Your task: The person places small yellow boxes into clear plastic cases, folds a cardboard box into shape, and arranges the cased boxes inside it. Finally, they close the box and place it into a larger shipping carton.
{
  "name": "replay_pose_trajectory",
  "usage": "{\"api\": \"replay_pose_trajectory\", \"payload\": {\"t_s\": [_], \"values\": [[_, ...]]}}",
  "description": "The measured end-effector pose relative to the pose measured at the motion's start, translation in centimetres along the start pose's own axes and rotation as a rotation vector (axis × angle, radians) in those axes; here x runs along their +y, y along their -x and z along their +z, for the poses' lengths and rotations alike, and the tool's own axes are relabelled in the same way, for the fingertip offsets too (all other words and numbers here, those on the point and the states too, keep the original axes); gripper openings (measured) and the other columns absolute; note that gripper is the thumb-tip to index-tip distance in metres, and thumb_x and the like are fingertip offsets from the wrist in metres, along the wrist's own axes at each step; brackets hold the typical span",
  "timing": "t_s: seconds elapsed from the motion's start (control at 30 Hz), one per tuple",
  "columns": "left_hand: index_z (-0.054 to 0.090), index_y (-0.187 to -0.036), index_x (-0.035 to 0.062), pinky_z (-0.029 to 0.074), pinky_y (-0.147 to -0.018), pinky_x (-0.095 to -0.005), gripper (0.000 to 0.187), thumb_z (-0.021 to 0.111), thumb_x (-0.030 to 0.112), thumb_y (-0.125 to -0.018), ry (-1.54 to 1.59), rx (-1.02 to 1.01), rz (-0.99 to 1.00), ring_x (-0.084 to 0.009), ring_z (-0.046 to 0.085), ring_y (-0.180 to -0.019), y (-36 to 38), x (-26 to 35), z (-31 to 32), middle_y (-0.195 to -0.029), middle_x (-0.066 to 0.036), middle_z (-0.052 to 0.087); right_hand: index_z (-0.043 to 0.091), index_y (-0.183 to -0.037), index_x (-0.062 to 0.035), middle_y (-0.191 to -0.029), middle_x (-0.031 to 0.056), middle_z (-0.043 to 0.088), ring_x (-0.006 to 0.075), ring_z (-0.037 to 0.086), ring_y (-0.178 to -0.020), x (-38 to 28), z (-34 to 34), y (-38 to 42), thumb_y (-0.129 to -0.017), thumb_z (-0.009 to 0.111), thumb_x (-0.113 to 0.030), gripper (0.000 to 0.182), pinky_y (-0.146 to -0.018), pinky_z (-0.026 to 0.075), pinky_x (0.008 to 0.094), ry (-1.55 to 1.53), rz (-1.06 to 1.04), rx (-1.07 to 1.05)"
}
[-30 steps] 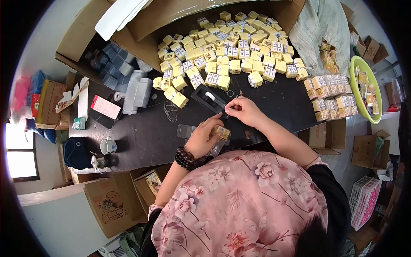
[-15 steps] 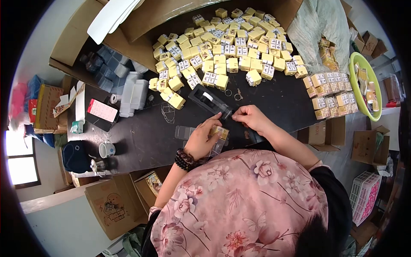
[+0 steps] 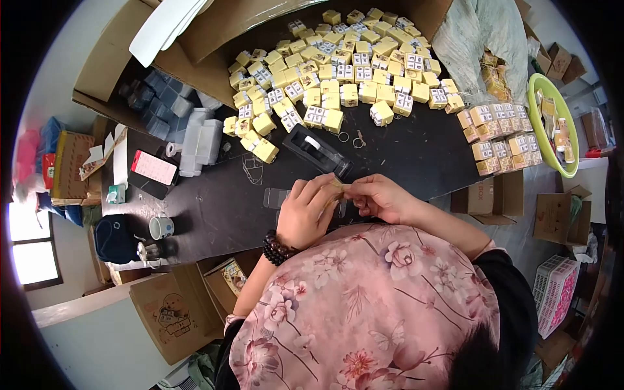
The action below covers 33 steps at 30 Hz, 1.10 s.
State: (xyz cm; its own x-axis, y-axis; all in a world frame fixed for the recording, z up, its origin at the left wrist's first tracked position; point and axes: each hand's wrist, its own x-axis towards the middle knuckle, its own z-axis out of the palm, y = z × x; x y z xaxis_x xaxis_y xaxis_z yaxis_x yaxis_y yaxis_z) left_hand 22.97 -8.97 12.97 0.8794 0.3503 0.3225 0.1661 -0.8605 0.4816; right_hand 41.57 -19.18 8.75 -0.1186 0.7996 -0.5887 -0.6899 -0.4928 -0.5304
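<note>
While the two hands are brought together above the near part of the tabletop (image 3: 416,153), a small yellowish piece (image 3: 337,184) is partly seen at the fingertips. It is covered from the left by the bent fingers of the left hand (image 3: 313,209), and its right edge is met by the thumb and forefinger of the right hand (image 3: 379,198). In the right hand's grip, the thumb and forefinger are pressed together, and the other fingers are curled under. How firmly the left hand's grip is closed cannot be told, since its fingertips are bunched over the piece. Too little of the piece is exposed for its long axis, or the way it points, to be made out.

Beneath and beside the left hand, clear plastic packaging (image 3: 276,197) is laid on the tabletop, partly hidden by that hand. Just beyond the fingertips, a black tape dispenser (image 3: 320,152) is set obliquely, its long axis slanted from far left to near right. Two metal rings (image 3: 351,138) are placed beside it, and a thin wire outline (image 3: 252,170) is seen to its left. Farther off, many yellow blocks (image 3: 331,84) are heaped, while wrapped packs (image 3: 500,136) are stacked at the right.
</note>
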Motion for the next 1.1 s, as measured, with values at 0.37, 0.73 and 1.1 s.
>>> {"api": "replay_pose_trajectory", "payload": {"t_s": [0.37, 0.73, 1.1], "values": [[0.058, -0.111, 0.0041, 0.052, -0.077, -0.0304, 0.031, 0.070, 0.000, -0.083, 0.382, 0.160, -0.314, -0.0209, 0.060, -0.096, 1.5, 0.2, 1.3, -0.120, -0.014, 0.059, 0.062, -0.070, -0.0002, -0.061, 0.0032, 0.052, 0.0120, 0.045, -0.053, 1.9, 0.4, -1.8, -0.088, 0.074, -0.030, 0.037, -0.049, 0.037, 0.0296, 0.830, -0.626, 0.241], [0.041, -0.103, 0.0041, 0.047, -0.073, -0.0220, 0.029, 0.068, 0.009, -0.091, 0.642, 0.042, -0.645, -0.0079, 0.056, -0.084, 4.5, -4.0, 0.9, -0.101, -0.005, 0.056, 0.057, -0.124, -0.0080, -0.123, 0.0124, 0.050, 0.0322, 0.053, -0.112, -8.0, -7.5, -5.0, -0.081, 0.072, -0.011, 0.045, -0.092, 0.047, 0.0403, 1.766, -0.980, 0.794], [0.044, -0.126, 0.0006, 0.049, -0.085, -0.0286, 0.057, 0.073, -0.004, -0.078, 1.151, -0.537, -0.708, -0.0099, 0.057, -0.099, 7.7, -5.9, -3.1, -0.101, -0.005, 0.060, 0.048, -0.134, -0.0039, -0.124, 0.0082, 0.059, 0.0187, 0.061, -0.111, -6.8, -6.2, -4.0, -0.095, 0.063, -0.011, 0.043, -0.095, 0.051, 0.0340, 0.155, -0.723, -0.023]]}}
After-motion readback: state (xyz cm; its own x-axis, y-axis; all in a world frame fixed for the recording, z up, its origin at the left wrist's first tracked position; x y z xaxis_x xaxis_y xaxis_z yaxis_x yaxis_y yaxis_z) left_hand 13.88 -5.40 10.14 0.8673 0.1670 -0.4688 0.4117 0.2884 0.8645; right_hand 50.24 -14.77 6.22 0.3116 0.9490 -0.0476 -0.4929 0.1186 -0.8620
